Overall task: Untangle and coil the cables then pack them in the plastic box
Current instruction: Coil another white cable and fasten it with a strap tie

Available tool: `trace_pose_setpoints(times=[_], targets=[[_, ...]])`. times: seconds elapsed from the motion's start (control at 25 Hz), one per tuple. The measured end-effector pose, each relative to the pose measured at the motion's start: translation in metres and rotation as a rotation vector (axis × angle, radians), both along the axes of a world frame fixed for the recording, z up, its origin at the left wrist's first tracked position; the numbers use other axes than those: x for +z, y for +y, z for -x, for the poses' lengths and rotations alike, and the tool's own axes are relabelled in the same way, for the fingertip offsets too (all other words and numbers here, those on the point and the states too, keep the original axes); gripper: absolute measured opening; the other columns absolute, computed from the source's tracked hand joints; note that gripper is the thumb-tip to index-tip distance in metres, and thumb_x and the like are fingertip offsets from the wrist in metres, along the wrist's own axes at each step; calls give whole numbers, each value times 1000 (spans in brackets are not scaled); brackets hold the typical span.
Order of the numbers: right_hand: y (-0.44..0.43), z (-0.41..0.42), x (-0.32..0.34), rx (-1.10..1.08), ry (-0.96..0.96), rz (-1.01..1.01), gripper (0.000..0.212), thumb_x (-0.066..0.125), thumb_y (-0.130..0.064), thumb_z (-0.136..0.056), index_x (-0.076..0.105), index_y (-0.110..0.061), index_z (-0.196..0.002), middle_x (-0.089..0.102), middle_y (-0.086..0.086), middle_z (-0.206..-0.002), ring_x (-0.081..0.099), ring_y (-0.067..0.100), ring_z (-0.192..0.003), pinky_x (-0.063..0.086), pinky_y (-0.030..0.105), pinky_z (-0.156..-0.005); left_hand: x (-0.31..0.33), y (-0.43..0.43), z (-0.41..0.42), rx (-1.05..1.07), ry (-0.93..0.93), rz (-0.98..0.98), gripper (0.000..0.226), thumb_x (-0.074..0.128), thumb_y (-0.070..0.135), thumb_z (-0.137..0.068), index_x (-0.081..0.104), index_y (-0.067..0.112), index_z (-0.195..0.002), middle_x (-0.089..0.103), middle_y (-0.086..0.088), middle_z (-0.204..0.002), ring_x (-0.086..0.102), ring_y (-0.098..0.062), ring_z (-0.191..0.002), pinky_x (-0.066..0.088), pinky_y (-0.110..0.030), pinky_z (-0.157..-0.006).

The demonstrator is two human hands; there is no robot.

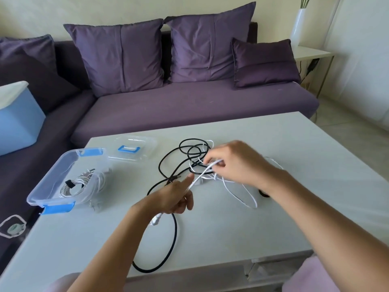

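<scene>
A white cable [237,187] lies tangled with a black cable [174,234] in the middle of the white table [284,218]. My left hand [171,198] grips the white cable near its plug end, which hangs out below the hand. My right hand [233,163] pinches the same white cable farther along, so a short stretch runs taut between the two hands above the tangle. The clear plastic box [50,182] with blue clips stands at the table's left edge. A coiled white cable [82,186] bound with a black strap lies inside it.
The box's clear lid [131,151] with a blue handle lies behind the box. A purple sofa [189,106] with cushions runs along the table's far side, and a blue bin [17,123] sits on it at the left. A small black item [264,194] lies under my right forearm.
</scene>
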State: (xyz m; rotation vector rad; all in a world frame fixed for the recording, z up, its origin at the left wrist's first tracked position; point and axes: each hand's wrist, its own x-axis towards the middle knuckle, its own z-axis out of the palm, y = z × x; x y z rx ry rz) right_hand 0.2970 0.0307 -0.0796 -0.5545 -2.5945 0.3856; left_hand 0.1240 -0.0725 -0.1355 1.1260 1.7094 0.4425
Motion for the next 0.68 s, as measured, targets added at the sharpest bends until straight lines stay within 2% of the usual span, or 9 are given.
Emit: trace_pose_setpoints(times=[0.08,0.2,0.28,0.36,0.48,0.56,0.6,0.68], targets=[[26,-14,4,-146,175,-19,22,64,-5,-74,74,-20,-86,62,-9,-69,53,13,-60,43,26,-60,10,-1,4,-90,-285,36,70,14,63,-94,43,14,-52,30,1,-41,17,-9,-35,15,-16,-33],[59,-41,13,-304,375,-135,19,60,-5,-75,72,-15,-86,59,-4,-72,51,15,-65,42,27,-63,31,-10,18,-264,-941,107,55,32,53,-95,37,18,-53,29,9,-43,18,-2,-31,15,-12,-27],[78,-56,14,-379,414,-184,13,67,-9,-76,73,-13,-88,61,2,-80,53,22,-76,40,31,-71,38,-19,28,-399,-1343,5,52,30,39,-101,31,16,-53,27,8,-43,19,-3,-32,16,-15,-30],[87,-60,8,-441,362,-94,12,78,-19,-73,74,-15,-84,63,4,-83,54,23,-82,41,32,-74,41,-25,32,-350,-1623,-203,50,26,27,-102,33,16,-53,27,4,-41,20,-7,-33,16,-18,-34],[81,-46,-5,-354,173,16,11,80,-25,-72,74,-16,-75,65,1,-78,56,22,-79,44,35,-72,51,-26,41,30,-1932,-429,25,35,3,-89,52,7,-72,35,2,-46,20,-8,-37,13,-18,-39],[69,-32,-13,-200,-5,27,6,76,-19,-78,76,-15,-81,68,2,-80,60,22,-79,43,31,-70,42,-21,58,263,-2068,-499,22,37,-4,-86,58,0,-88,46,-7,-56,24,-12,-41,13,-18,-42],[62,-24,-17,-129,-88,16,6,73,-14,-80,77,-15,-85,69,2,-81,61,21,-78,40,27,-68,38,-19,65,363,-2077,-552,23,39,-5,-86,60,-2,-95,50,-8,-61,28,-14,-42,17,-19,-41],[47,-7,-30,-27,-174,-76,19,69,-2,-77,77,-17,-84,68,3,-75,61,22,-70,40,26,-65,35,-16,73,646,-1868,-714,21,48,-8,-84,61,0,-98,51,-2,-63,31,-13,-39,24,-21,-38]])
